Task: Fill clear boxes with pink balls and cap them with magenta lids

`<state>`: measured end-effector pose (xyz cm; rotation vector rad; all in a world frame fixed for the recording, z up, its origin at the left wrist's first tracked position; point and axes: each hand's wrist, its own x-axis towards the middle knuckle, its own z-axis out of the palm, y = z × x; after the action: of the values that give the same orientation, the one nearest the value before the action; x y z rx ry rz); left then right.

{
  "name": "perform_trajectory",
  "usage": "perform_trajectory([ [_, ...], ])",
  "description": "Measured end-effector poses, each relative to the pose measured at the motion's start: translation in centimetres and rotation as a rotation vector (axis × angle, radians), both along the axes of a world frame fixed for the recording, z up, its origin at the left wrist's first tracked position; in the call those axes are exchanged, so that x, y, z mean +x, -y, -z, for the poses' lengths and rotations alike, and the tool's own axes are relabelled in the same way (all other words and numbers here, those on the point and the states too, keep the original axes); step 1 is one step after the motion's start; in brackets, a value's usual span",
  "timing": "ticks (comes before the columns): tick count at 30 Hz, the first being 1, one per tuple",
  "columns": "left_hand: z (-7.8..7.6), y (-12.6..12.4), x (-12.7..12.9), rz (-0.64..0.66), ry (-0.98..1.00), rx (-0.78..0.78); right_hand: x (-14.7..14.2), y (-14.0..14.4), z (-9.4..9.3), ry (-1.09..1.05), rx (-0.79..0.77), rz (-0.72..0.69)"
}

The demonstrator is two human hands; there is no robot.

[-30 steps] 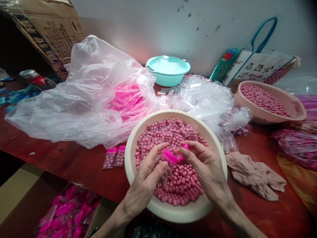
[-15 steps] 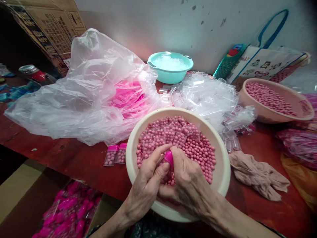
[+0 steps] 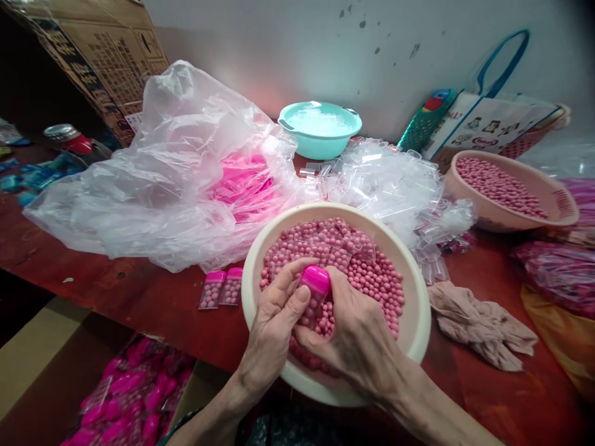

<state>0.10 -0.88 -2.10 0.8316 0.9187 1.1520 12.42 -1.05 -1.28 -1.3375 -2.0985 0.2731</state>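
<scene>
A cream bowl (image 3: 418, 322) full of small pink beads (image 3: 372, 279) sits at the near edge of a red table. Over it my left hand (image 3: 274, 322) and my right hand (image 3: 353, 334) together grip a small clear container (image 3: 312, 303) filled with beads, its bright pink cap (image 3: 316, 279) on top. Several empty clear containers lie on the beads at the bowl's far side. Two filled, capped containers (image 3: 222, 288) lie flat on the table just left of the bowl.
A big clear plastic bag (image 3: 162, 179) holding pink caps lies at left. A heap of empty clear containers (image 3: 390, 179), a teal bowl (image 3: 320, 133), a second bead bowl (image 3: 506, 189), a beige cloth (image 3: 478, 325) and a box of filled containers (image 3: 125, 402) below the table surround me.
The pink cap, held loose above the container a second ago, now sits on top of it. My right hand has closed around the container and both hands moved slightly left.
</scene>
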Motion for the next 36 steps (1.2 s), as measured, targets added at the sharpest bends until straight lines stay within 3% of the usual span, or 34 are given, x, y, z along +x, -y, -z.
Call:
perform_trajectory([
  [6,0.0,0.1,-0.4,0.100,0.005,0.002,0.2,0.1,-0.3,0.317,0.254,0.046],
  [10,-0.3,0.0,-0.4,0.137,-0.043,-0.026,0.2,0.2,-0.1,0.402,0.301,0.065],
  [14,-0.4,-0.3,-0.3,0.112,-0.118,-0.013,0.0,0.1,0.0,0.399,0.263,0.091],
  [19,-0.4,-0.6,0.1,0.089,-0.133,0.009,0.0,0.2,0.5,0.172,0.012,0.125],
  [21,-0.8,-0.2,0.2,0.084,-0.169,0.044,0.3,0.6,0.5,0.107,-0.049,0.076],
  [24,-1.8,0.9,-0.1,-0.070,-0.309,0.144,1.7,1.2,0.3,0.043,-0.034,-0.029],
  [27,-2.3,2.0,-1.6,-0.460,-0.416,0.284,4.2,0.7,-0.1,0.021,-0.023,0.076],
  [29,-1.7,2.2,-3.3,-0.675,-0.461,0.306,6.3,-0.5,-0.1,0.083,-0.031,0.191],
  [31,-0.2,2.0,-5.1,-0.757,-0.550,0.252,8.0,-2.2,0.3,0.173,-0.055,0.256],
  [33,1.9,1.7,-6.5,-0.717,-0.730,0.229,9.1,-3.8,0.9,0.225,-0.058,0.288],
  [36,5.3,1.2,-7.5,-0.595,-1.037,0.326,9.5,-5.6,2.0,0.240,-0.041,0.292],
])
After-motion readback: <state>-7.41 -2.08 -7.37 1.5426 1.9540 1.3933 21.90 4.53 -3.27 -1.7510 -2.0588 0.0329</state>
